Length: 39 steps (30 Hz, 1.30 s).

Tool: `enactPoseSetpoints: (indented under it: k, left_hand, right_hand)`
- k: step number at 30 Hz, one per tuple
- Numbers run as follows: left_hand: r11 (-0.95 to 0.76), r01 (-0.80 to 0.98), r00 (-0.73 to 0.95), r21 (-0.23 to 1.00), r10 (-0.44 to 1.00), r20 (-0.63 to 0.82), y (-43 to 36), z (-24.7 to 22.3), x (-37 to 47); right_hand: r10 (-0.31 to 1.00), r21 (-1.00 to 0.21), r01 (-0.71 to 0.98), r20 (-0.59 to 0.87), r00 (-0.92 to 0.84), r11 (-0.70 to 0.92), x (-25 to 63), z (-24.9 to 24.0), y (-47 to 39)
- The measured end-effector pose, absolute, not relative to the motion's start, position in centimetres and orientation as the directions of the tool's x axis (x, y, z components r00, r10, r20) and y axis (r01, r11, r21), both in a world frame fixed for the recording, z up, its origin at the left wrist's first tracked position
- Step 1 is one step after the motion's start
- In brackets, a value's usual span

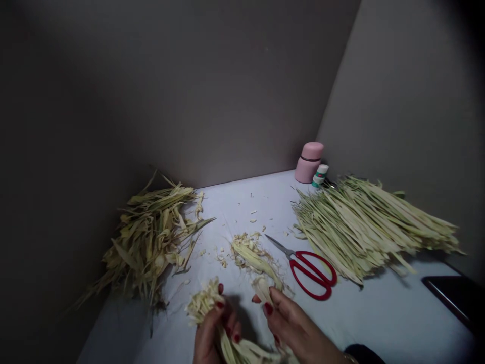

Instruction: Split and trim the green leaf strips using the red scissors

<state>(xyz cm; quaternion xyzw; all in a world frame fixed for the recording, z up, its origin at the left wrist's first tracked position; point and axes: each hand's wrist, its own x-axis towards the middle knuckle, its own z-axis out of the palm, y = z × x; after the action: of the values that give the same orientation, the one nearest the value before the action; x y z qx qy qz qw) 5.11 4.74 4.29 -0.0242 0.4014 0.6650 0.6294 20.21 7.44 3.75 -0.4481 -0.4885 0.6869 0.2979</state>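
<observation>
— What have we got nearest us?
— Our left hand (212,328) and right hand (291,323) each clasp husk strips (235,349) at the table's (379,313) near edge
— Beyond?
— Scissors (310,270), then leaf piles (371,227)

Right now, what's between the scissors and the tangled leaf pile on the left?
Head view: a small clump of leaf strips and loose scraps lie between the scissors and the tangled pile.

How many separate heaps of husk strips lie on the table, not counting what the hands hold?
3: a tangled heap at left, a neat pile of straight strips at right, and a small clump in the middle beside the scissors. Loose scraps lie between.
</observation>
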Motion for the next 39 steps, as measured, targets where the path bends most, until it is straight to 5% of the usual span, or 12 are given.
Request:
enactPoseSetpoints:
  k: [4, 12, 18, 23, 30, 39]
  left_hand:
    - [0.286, -0.682, -0.210, 0.674, 0.805, -0.555, 4.4, 4.4, 6.4]
    - [0.458, -0.570, -0.202, 0.682, 0.727, -0.656, 4.5, 5.2, 7.4]
    - [0.341, -0.550, -0.351, 0.763, 0.735, -0.581, 4.6, 5.4, 7.9]
    - [0.326, -0.573, -0.223, 0.752, 0.821, -0.526, 4.5, 5.7, 7.7]
    - [0.338, -0.517, -0.380, 0.786, 0.732, -0.565, 4.7, 6.3, 7.2]
    - [0.281, -0.520, -0.357, 0.807, 0.786, -0.504, 4.6, 5.6, 7.6]
  right_hand:
    - [0.846, -0.880, -0.023, -0.448, -0.287, -0.474, 20.5, 2.7, 7.2]
    - [0.781, -0.787, -0.352, -0.245, -0.575, -0.506, 18.8, 4.2, 7.8]
    - [0.796, -0.861, -0.205, -0.306, -0.522, -0.465, 19.2, 3.4, 7.8]
    - [0.788, -0.853, -0.183, -0.342, -0.512, -0.489, 19.2, 4.0, 7.8]
    - [0.780, -0.899, -0.046, -0.351, -0.518, -0.436, 19.6, 4.6, 8.5]
    - [0.795, -0.912, -0.143, -0.247, -0.554, -0.384, 19.9, 4.4, 8.3]
